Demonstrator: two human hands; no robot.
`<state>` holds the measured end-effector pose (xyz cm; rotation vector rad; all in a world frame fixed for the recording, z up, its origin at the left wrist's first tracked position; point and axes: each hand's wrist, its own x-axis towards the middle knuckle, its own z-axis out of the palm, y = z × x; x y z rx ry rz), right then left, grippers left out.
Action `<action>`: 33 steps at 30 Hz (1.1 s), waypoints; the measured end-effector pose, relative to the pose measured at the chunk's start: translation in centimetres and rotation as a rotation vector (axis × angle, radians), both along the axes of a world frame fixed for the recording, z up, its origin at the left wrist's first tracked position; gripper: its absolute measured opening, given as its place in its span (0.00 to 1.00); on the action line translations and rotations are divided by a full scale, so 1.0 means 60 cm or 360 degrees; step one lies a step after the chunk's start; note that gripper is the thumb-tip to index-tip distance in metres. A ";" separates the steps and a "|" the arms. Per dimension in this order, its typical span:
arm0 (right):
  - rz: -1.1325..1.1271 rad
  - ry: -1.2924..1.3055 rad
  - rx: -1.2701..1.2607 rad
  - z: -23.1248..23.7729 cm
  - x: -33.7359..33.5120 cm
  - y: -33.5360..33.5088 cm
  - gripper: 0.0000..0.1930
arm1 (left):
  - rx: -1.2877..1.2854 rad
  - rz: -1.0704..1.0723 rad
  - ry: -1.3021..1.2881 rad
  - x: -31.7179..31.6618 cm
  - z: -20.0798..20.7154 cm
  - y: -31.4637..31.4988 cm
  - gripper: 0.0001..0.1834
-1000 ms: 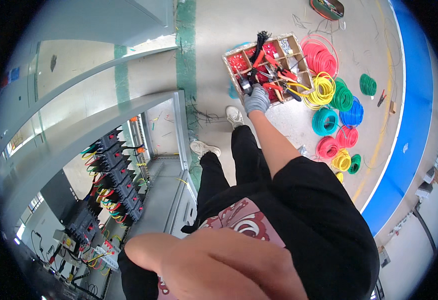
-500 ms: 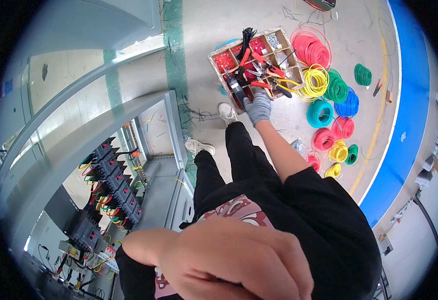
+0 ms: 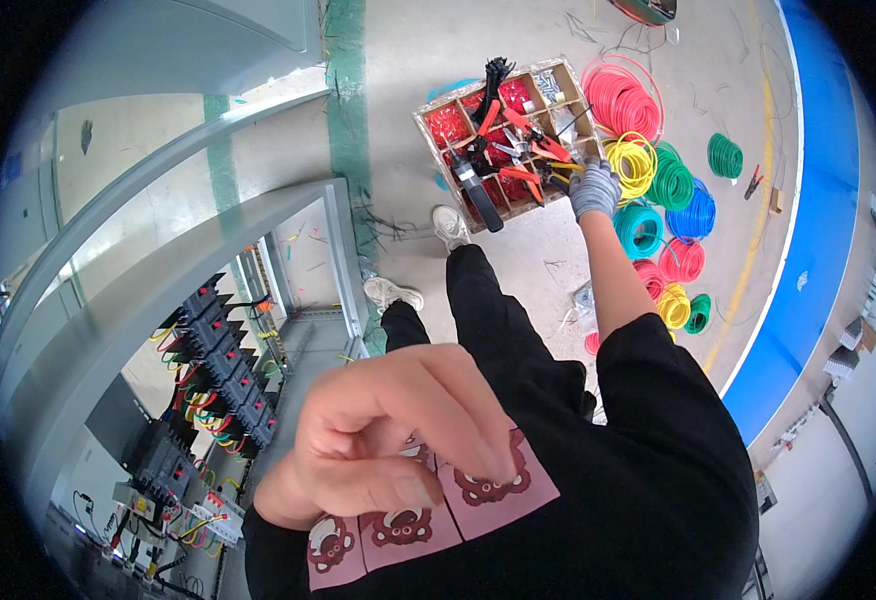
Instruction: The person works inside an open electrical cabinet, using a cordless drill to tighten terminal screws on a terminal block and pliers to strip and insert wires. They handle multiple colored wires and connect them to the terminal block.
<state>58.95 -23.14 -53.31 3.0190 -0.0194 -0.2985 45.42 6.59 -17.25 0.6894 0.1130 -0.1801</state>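
My right hand (image 3: pixel 595 188), in a grey glove, is closed around the handles of a pair of yellow-and-black-handled pliers (image 3: pixel 561 166) at the near right corner of a divided wooden box (image 3: pixel 421 122). The glove hides most of the handles. Red-handled pliers (image 3: pixel 520 176), black cable ties (image 3: pixel 495 78) and small red parts (image 3: pixel 446 125) lie in the box. A long black tool (image 3: pixel 478 198) slants over its near edge. My bare left hand (image 3: pixel 398 430) hovers before my torso, fingers loosely curled, thumb and fingertips apart, nothing visible between them.
Wire coils lie right of the box, among them a pink coil (image 3: pixel 623 95), a green coil (image 3: pixel 671 178) and a blue coil (image 3: pixel 693 212). An open grey cabinet (image 3: pixel 333 230) with a row of breakers (image 3: pixel 228 360) stands at my left. Another tool (image 3: pixel 754 181) lies far right.
My right hand has moved right from beside the black tool to the yellow-and-black-handled pliers. The left hand has shifted left and up, its thumb now apart from the fingers.
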 end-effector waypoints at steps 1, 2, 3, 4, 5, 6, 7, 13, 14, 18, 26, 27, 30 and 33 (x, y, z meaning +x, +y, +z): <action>-0.0013 0.0160 0.0002 -0.014 0.007 -0.004 0.16 | 0.0057 0.0014 0.0078 -0.001 0.003 0.001 0.10; -0.0022 0.0321 0.0002 -0.020 0.017 -0.006 0.16 | -0.0043 -0.0008 0.0076 -0.007 -0.002 0.009 0.10; -0.0031 0.0481 0.0001 -0.024 0.025 -0.010 0.16 | -0.0144 -0.0032 0.0073 -0.012 -0.006 0.014 0.12; 0.0034 0.0666 0.0044 -0.022 0.037 -0.024 0.15 | -0.0102 -0.0035 0.0067 -0.012 -0.007 0.015 0.11; 0.0132 0.0581 0.0125 -0.015 0.043 -0.024 0.14 | -0.0062 -0.0024 0.0060 -0.014 -0.009 0.016 0.11; 0.0208 0.0535 0.0178 -0.008 0.045 -0.025 0.13 | -0.0024 -0.0016 0.0053 -0.016 -0.009 0.016 0.10; 0.0280 0.0488 0.0231 0.002 0.043 -0.028 0.12 | -0.0002 -0.0001 0.0076 -0.021 -0.009 0.016 0.10; 0.0243 0.0258 0.0496 0.033 0.019 -0.087 0.11 | 0.0123 0.0028 0.0051 -0.036 -0.009 0.014 0.10; 0.0112 0.0277 0.0544 0.052 0.013 -0.088 0.11 | 0.0153 0.0056 0.0084 -0.041 -0.006 0.009 0.10; -0.0260 0.0468 0.0819 0.075 0.014 -0.123 0.10 | 0.0326 0.0117 0.0055 -0.051 -0.029 0.013 0.07; -0.0205 0.1010 0.1715 0.404 0.036 -0.055 0.09 | 0.1466 0.0179 0.0254 -0.108 -0.125 0.019 0.13; -0.0096 0.1104 0.1863 0.445 0.036 -0.019 0.10 | 0.1466 0.0203 0.0203 -0.112 -0.128 0.018 0.20; 0.0326 0.1233 0.2095 0.510 0.008 0.092 0.14 | 0.1388 0.0488 -0.0137 -0.124 -0.116 0.007 0.44; 0.0468 0.1657 0.2435 0.515 -0.044 0.209 0.18 | 0.1071 0.0768 -0.0377 -0.147 -0.047 0.027 0.41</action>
